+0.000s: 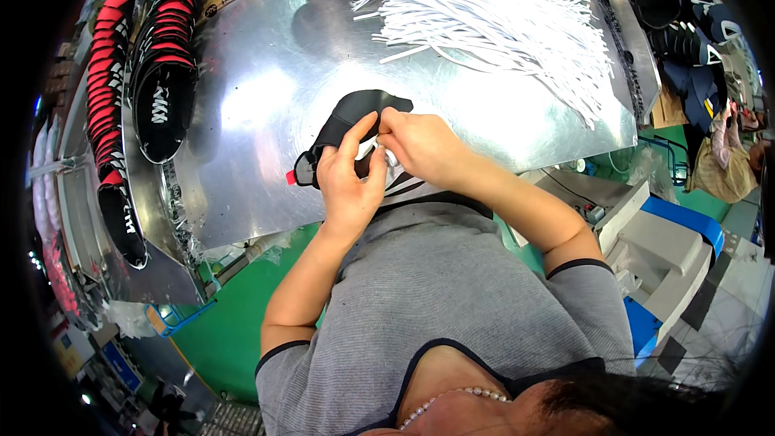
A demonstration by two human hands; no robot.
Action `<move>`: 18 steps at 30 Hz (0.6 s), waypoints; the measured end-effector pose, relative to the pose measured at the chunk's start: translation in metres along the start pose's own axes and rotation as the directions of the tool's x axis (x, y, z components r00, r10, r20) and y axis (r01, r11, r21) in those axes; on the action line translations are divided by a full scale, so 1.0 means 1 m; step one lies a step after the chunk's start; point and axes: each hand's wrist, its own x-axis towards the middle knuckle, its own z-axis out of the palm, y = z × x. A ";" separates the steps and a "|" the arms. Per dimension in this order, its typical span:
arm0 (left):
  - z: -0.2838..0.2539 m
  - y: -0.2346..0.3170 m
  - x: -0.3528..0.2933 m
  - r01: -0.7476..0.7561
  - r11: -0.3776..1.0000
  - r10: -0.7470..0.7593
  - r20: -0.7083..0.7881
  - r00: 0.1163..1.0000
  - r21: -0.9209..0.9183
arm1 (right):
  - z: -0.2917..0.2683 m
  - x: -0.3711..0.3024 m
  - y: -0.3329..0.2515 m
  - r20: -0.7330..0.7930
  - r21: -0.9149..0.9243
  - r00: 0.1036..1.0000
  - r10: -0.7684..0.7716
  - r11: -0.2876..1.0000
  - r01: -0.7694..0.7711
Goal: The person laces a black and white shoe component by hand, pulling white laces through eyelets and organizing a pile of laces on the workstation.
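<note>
A black shoe upper point(353, 115) with a small red tab at its left end lies on the metal tabletop, close against my body. My left hand point(349, 186) is closed on its near edge, thumb and forefinger raised toward the opening. Just to the right, my right hand point(421, 144) pinches with thumb and forefinger at the upper's edge. A short stretch of white shoelace point(392, 158) shows beneath those fingertips; the fingers hide most of it. The two hands almost touch.
White laces point(492, 24) lie in a loose pile at the far right of the metal table point(242, 169). Nested black-and-red shoe uppers point(165, 89) form long rows at the left; more lie at the far edge. A grey-and-blue plastic bin point(658, 246) stands right of me.
</note>
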 end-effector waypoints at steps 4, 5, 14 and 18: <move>-0.002 -0.010 0.003 0.183 0.983 -0.183 0.063 0.981 -0.003 | -0.012 0.003 -0.001 0.080 -0.067 0.995 0.065 0.996 -0.060; -0.002 -0.018 0.003 0.243 0.963 -0.235 0.074 0.969 -0.116 | -0.029 0.002 -0.004 0.126 -0.018 0.986 0.108 0.994 -0.107; -0.002 -0.003 0.013 0.289 0.931 -0.272 0.104 0.957 -0.221 | -0.001 -0.013 0.017 -0.263 0.332 0.946 0.190 0.939 -0.096; 0.003 -0.002 0.015 0.314 0.944 -0.311 0.044 0.949 -0.102 | 0.003 -0.014 0.009 -0.313 0.277 0.931 0.189 0.956 -0.101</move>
